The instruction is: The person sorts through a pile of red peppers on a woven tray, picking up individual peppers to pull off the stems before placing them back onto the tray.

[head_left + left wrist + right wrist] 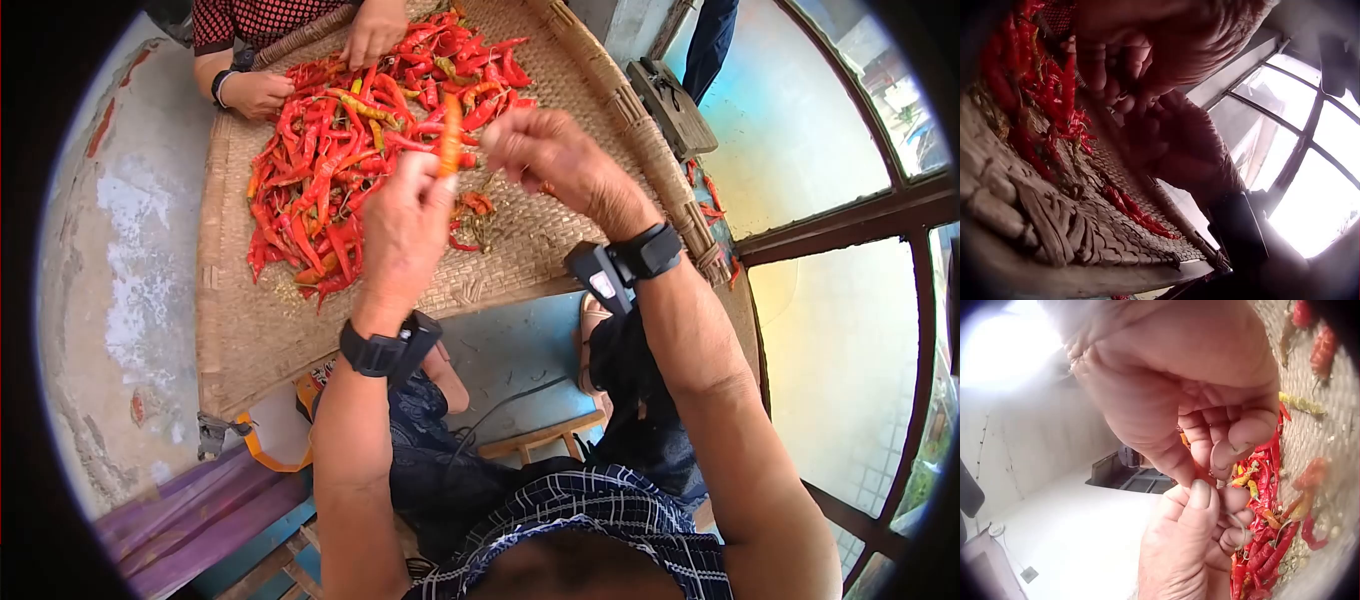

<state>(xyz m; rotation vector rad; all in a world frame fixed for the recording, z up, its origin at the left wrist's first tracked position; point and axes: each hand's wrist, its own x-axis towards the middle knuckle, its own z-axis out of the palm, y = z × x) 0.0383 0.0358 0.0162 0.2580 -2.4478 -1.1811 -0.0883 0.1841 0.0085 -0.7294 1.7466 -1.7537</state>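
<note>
In the head view, my left hand [405,225] pinches an orange chili pepper [452,135] between thumb and fingers, its body standing up from the grip. My right hand [545,155], slightly blurred, is close beside it with bent fingers. In the right wrist view, the fingertips of my right hand [1191,369] come right up to the left thumb, and a thin curved stem [1238,528] shows at the left fingers. Whether the right fingers pinch the pepper or its stem I cannot tell. Below both hands, a heap of red chili peppers [325,170] covers much of a woven tray [250,340].
Another person's hands [375,35] work at the heap's far side. A few loose red peppers [712,195] lie beyond the right rim, near a framed window [840,330]. A wooden stool [540,435] stands below, and a purple cloth [200,500] lies at the left.
</note>
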